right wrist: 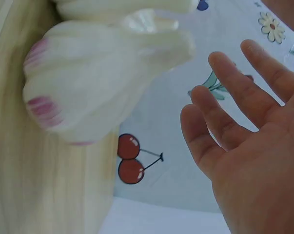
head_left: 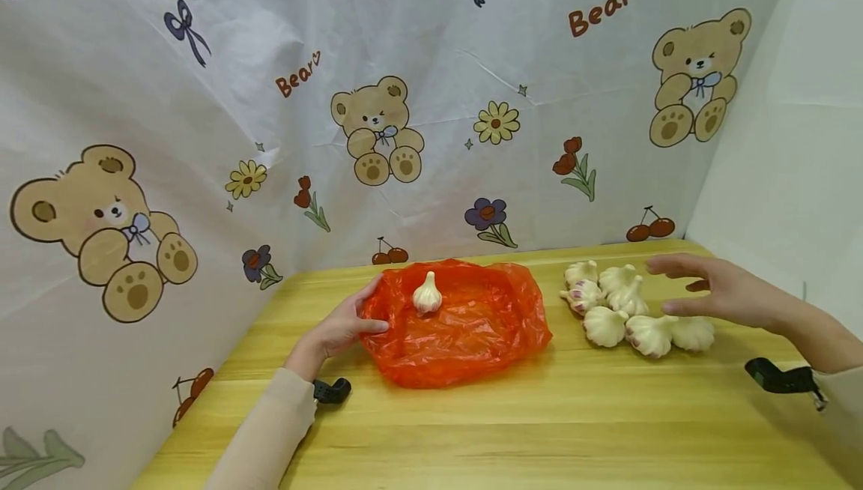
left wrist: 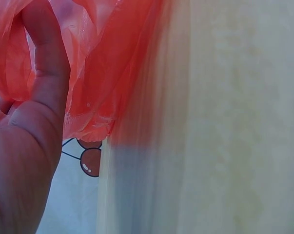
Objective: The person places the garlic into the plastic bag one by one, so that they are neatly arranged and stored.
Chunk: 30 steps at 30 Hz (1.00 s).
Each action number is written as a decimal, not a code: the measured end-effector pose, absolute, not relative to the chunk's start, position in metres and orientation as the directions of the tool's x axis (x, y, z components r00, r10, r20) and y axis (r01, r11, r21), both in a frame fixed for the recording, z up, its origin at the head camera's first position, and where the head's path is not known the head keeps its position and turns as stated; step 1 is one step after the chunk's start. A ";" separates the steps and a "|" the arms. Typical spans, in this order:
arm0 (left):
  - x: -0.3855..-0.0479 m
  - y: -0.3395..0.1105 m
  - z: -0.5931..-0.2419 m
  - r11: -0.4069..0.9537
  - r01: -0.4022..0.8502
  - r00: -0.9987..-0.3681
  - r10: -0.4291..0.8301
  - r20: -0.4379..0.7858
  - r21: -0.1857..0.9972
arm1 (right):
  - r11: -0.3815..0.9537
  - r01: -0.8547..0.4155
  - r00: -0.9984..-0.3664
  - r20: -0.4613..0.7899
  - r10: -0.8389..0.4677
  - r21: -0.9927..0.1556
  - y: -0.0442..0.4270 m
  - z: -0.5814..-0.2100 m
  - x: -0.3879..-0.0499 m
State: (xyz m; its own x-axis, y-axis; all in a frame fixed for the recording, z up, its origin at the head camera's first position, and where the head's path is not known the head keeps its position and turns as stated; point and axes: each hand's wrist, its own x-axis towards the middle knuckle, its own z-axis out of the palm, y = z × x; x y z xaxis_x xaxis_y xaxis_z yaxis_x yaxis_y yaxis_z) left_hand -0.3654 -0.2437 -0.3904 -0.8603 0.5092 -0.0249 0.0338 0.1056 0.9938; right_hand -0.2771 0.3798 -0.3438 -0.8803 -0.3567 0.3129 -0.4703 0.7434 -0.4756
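Garlic bulbs (head_left: 605, 327) lie loose on the table (head_left: 539, 430) in the head view, about seven by our count, while one more bulb (head_left: 428, 300) stands upright inside the red bag (head_left: 465, 329). We judge that only a little is done: one bulb is in, and all the loose ones are left outside. The left hand (head_left: 342, 325) grips the left side of the bag, and the right hand (head_left: 731, 297) hangs at the right edge of the loose bulbs, holding nothing.

In the left wrist view, we see the thumb (left wrist: 47, 58) bent over the thin bag wall, pinching it; the rest of that hand's grip is mostly hidden from us.

In the right wrist view, we find the right fingers (right wrist: 222, 119) extended and slightly spread. A purple-marked bulb (right wrist: 98, 83) lies before their tips, with a gap between them.
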 end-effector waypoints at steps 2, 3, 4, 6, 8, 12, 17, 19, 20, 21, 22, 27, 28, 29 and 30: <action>-0.365 -0.243 -0.390 0.104 0.027 -0.862 0.506 -0.030 0.994 | 0.735 -0.463 -0.886 0.288 -0.364 -0.495 0.386 -0.346 -0.278; -0.365 -0.243 -0.390 0.107 0.025 -0.862 0.506 -0.033 0.994 | 0.731 -0.459 -0.888 0.274 -0.369 -0.504 0.389 -0.348 -0.278; -0.366 -0.243 -0.390 0.107 0.022 -0.861 0.507 -0.036 0.994 | 0.728 -0.456 -0.890 0.261 -0.374 -0.512 0.392 -0.350 -0.278; -0.366 -0.242 -0.390 0.114 0.026 -0.859 0.510 -0.036 0.993 | 0.724 -0.445 -0.895 0.229 -0.383 -0.527 0.398 -0.354 -0.279; -0.367 -0.241 -0.390 0.117 0.029 -0.861 0.508 -0.035 0.993 | 0.712 -0.453 -0.889 0.212 -0.406 -0.537 0.403 -0.358 -0.280; -0.366 -0.242 -0.388 0.113 0.033 -0.863 0.504 -0.028 0.993 | 0.667 -0.479 -0.866 0.183 -0.465 -0.571 0.411 -0.368 -0.283; -0.366 -0.245 -0.387 0.107 0.021 -0.861 0.507 -0.036 0.994 | 0.634 -0.465 -0.847 0.103 -0.521 -0.618 0.417 -0.376 -0.288; -0.365 -0.246 -0.387 0.103 0.020 -0.862 0.505 -0.035 0.995 | 0.659 -0.445 -0.851 0.058 -0.522 -0.607 0.419 -0.377 -0.290; -0.365 -0.246 -0.387 0.103 0.020 -0.863 0.504 -0.035 0.994 | 0.675 -0.437 -0.854 0.040 -0.518 -0.595 0.419 -0.378 -0.291; -0.365 -0.246 -0.387 0.103 0.022 -0.863 0.504 -0.033 0.994 | 0.690 -0.433 -0.856 0.025 -0.516 -0.580 0.419 -0.379 -0.292; -0.365 -0.246 -0.388 0.105 0.021 -0.864 0.502 -0.035 0.994 | 0.704 -0.427 -0.859 0.012 -0.511 -0.567 0.420 -0.380 -0.292; -0.365 -0.246 -0.389 0.115 0.026 -0.862 0.506 -0.036 0.993 | 0.730 -0.439 -0.864 0.022 -0.503 -0.524 0.422 -0.384 -0.292; -0.365 -0.245 -0.389 0.116 0.026 -0.862 0.505 -0.037 0.993 | 0.726 -0.442 -0.863 0.028 -0.505 -0.527 0.423 -0.385 -0.292; -0.365 -0.245 -0.389 0.116 0.025 -0.863 0.504 -0.037 0.993 | 0.722 -0.447 -0.861 0.036 -0.507 -0.529 0.424 -0.386 -0.292; -0.365 -0.244 -0.389 0.117 0.026 -0.863 0.504 -0.036 0.993 | 0.717 -0.451 -0.860 0.044 -0.508 -0.532 0.425 -0.386 -0.291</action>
State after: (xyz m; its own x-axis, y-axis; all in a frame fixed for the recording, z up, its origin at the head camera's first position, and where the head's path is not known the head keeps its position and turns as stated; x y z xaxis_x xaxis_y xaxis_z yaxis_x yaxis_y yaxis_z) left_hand -0.3649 -0.2444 -0.3892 -0.8630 0.5039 -0.0362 0.0265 0.1167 0.9928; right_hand -0.2911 0.4247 -0.3864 -0.8601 -0.5082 0.0436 -0.4507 0.7171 -0.5317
